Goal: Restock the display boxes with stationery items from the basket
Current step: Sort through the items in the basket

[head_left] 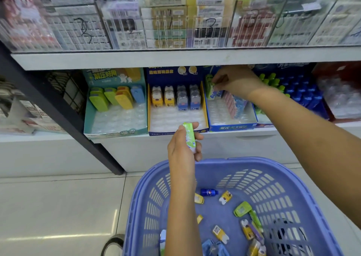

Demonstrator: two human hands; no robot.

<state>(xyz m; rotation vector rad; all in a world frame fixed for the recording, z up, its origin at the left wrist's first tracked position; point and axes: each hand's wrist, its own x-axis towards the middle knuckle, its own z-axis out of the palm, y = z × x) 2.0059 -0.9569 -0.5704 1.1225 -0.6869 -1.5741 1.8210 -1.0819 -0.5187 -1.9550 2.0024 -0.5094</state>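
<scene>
Two hands are up. Left hand (183, 145) grips a green pack (189, 135) just over the far rim of the basket (214, 161). Right hand (235, 82) pinches a second green pack (209, 88) at the back left corner of the blue box (232, 127), with open room in front.

Two bare arms only. Left hand (183, 148) and left forearm (183, 207) are uncovered and enter at bottom centre. Right hand (234, 82) and right forearm (312, 123) are uncovered and enter from the right edge, looking broader there. Knuckle creases show.
</scene>
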